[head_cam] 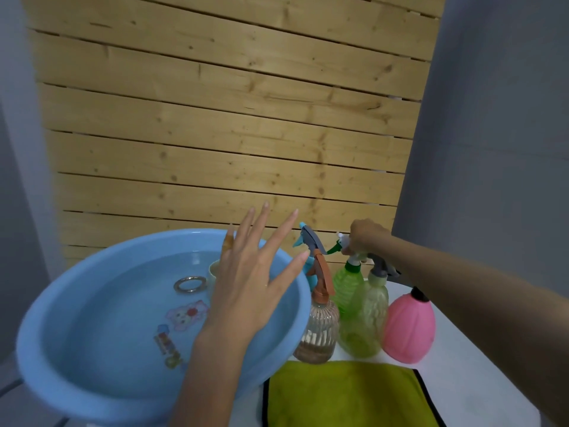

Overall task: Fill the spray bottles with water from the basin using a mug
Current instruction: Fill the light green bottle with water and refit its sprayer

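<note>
The round blue plastic basin [40,328] held water. Filling looked unstarted: the ribbed, translucent spray bottles [366,322] clustered just beside it seemed empty, heads on. The left hand [249,285] hovered over the basin, fingers spread; the right hand [366,237] gripped the rear green bottle's [346,285] trigger head. The pale mug [214,269] stood in the water, half hidden.

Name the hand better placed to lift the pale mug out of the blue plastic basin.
Left. The left hand hovers open over the blue plastic basin, right beside the pale mug; the right hand grips the rear green spray bottle's trigger head.
</note>
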